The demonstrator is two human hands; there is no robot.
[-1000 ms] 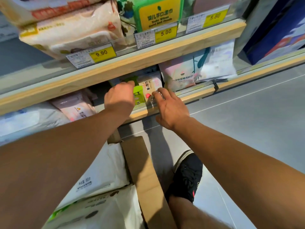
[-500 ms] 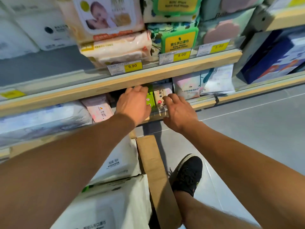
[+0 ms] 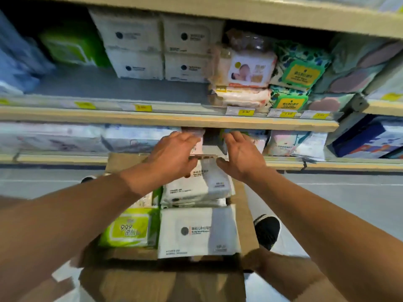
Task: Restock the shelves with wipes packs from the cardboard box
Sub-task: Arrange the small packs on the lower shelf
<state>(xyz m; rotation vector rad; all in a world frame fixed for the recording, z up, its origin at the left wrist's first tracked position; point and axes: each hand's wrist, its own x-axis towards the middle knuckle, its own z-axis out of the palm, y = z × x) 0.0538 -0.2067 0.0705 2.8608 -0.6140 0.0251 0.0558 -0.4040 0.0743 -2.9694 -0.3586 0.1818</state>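
Both hands reach the lower shelf (image 3: 65,159); left hand (image 3: 174,152) rests flat-fingered against a pink pack (image 3: 197,141); right hand (image 3: 241,153) spread, holding nothing; cardboard box (image 3: 246,214) below.

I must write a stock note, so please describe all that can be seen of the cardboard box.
The cardboard box is plain brown and stands open on the grey floor, just before the lowest shelf. Its flaps are folded outward. Inside lie wipes packs: large white ones on the right side and a green one on the left. Neither of the hands touches it; both reach above it toward the shelf. A black shoe stands at its right side.
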